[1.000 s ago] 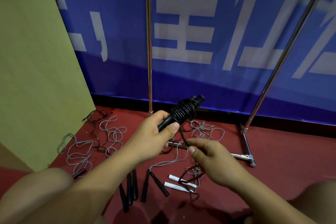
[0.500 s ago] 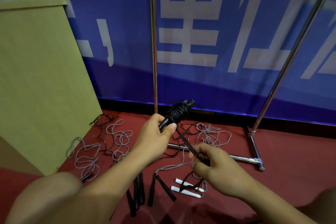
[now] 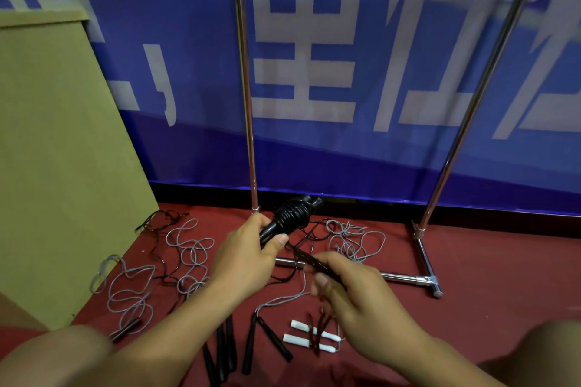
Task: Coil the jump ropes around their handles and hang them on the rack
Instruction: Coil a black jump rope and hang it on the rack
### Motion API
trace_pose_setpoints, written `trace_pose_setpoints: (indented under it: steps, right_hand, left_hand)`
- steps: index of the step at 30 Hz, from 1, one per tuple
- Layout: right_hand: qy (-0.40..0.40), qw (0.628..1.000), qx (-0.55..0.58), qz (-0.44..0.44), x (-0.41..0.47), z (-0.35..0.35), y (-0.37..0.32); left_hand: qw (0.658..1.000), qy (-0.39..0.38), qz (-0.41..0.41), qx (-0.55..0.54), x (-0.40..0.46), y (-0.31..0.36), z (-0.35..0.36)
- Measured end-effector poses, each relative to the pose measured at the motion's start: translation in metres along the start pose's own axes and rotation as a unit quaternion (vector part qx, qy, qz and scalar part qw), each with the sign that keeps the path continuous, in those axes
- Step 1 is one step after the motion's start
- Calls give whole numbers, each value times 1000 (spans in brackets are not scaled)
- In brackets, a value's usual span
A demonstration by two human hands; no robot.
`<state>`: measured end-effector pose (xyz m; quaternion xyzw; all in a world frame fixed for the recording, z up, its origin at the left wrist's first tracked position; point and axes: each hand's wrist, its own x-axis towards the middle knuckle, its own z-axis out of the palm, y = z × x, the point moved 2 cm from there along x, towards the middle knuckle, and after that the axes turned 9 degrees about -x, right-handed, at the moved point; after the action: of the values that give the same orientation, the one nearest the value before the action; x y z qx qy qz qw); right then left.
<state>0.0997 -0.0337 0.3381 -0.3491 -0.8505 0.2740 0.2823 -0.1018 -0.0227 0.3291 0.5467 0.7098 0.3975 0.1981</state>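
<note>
My left hand (image 3: pixel 243 256) grips the black handles (image 3: pixel 273 229) of a jump rope, with a thick black coil (image 3: pixel 292 214) wound round their upper part. The rope's loose black strand (image 3: pixel 306 259) runs taut from under the coil down to my right hand (image 3: pixel 355 298), which pinches it; more of it dangles below that hand. The metal rack (image 3: pixel 246 78) stands just behind, its two uprights rising out of view and its base bar (image 3: pixel 405 277) lying on the red floor.
Loose grey ropes (image 3: pixel 188 248) and thin black ropes sprawl on the red floor. Black handles (image 3: pixel 226 345) and two white handles (image 3: pixel 309 333) lie near my knees. A tan board (image 3: pixel 59 141) leans at the left. A blue banner (image 3: pixel 345 72) covers the wall.
My right hand has drawn the strand tight and shifted down and to the right. The coiled handles in my left hand have tipped a little away from me.
</note>
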Motion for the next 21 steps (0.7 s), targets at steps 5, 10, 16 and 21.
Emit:
trace_pose_setpoints:
  steps: [5, 10, 16, 21]
  right_hand:
    - [59, 997, -55, 8, 2, -7, -1]
    - [102, 974, -200, 4, 4, -15, -1]
    - [143, 962, -223, 67, 7, -25, 8]
    - [12, 958, -245, 149, 10, -26, 21]
  left_hand:
    - [999, -12, 8, 32, 0, 1, 3]
    - [999, -12, 7, 49, 0, 2, 2]
    - [999, 4, -1, 47, 3, 2, -4]
    - [999, 12, 12, 41, 3, 1, -7]
